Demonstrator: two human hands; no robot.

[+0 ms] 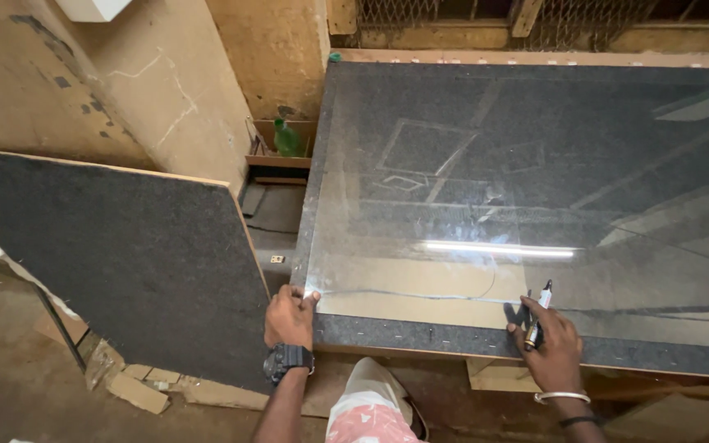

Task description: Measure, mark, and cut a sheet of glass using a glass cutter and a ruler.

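A large glass sheet (535, 189) lies flat on a dark felt-covered table (387, 332), its near left corner at the table's near left edge. The left hand (289, 316) grips that corner with fingers curled over it. The right hand (553, 349) rests flat near the sheet's near edge, fingers loosely closed around a marker (540, 308).

Glossy, smooth glass sheet (486, 189) over rough, matt grey carpet on wood-edged worktop (453, 338); plastic marker (537, 316).
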